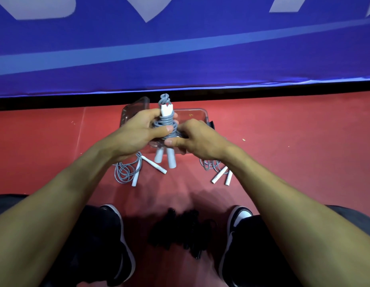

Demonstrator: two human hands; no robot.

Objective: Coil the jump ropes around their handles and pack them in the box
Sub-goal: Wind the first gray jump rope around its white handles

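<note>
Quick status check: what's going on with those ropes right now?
Both hands, left and right, grip one coiled rope. Clear box behind it. Two loose ropes on the floor.

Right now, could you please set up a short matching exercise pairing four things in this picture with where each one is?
Things:
1. coiled jump rope
2. clear box
3. loose rope with splayed handles
4. black bundle

Places:
A. on the floor between the shoes
B. held in both hands
C. on the red floor beneath the left forearm
D. behind the hands, near the blue banner

Pairs: 1-B, 2-D, 3-C, 4-A
</note>
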